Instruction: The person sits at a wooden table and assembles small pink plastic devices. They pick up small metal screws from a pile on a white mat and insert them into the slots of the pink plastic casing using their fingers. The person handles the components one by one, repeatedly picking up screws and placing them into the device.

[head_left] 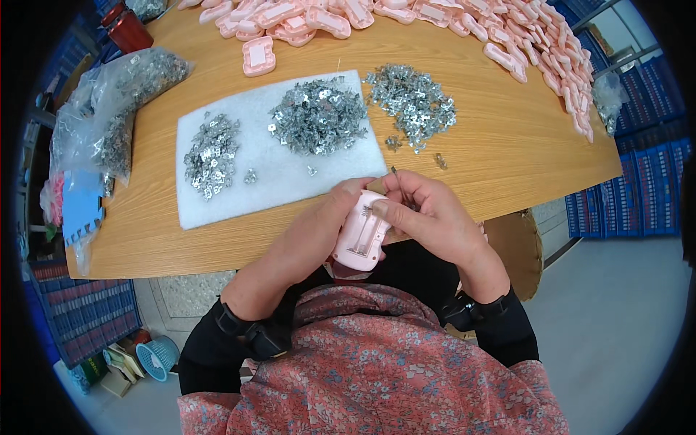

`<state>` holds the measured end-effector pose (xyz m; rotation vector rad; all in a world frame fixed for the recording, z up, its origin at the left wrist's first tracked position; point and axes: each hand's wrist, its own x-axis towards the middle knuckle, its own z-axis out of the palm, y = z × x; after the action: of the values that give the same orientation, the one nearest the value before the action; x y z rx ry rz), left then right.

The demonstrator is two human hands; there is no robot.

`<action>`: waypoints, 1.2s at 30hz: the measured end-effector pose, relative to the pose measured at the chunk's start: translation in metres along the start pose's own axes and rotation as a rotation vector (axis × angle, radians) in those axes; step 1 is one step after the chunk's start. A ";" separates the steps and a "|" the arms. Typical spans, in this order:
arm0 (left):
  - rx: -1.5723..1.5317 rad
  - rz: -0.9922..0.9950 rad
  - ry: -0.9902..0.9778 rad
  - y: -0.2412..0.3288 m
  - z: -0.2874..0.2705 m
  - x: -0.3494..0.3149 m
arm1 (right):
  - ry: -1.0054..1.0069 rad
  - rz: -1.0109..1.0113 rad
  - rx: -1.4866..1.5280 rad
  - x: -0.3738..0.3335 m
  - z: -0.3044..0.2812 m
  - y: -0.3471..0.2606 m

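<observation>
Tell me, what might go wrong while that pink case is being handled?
The right hand has its thumb by a metal spring in the pink case; pressing too hard might bend it. Loose metal bits lie heaped on the white mat; a bump could scatter them. Pink shells reach the right edge of the table; some might fall.

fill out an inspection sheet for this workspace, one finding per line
Surface: wooden table, partly covered by a white pad
Work pieces: pink casing held; more casings heaped at the far side; small metal parts piled on and beside the pad
Clutter: plastic bag holding metal bits, red jar, both at left
Hands: left hand grips the casing; right hand touches it and holds a thin metal tool
Cables: nothing seen
Surroundings: stacked blue containers on both sides; light-blue basket on the floor
</observation>
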<state>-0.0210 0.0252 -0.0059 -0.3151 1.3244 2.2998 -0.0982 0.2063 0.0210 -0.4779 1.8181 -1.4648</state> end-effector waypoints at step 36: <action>-0.697 -0.066 -0.331 -0.002 -0.013 0.000 | 0.201 -0.363 0.106 0.007 0.001 0.025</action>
<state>-0.0206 0.0152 -0.0138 -0.1756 0.3232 2.5452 -0.0981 0.2081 -0.0050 -0.6523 1.8627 -1.9041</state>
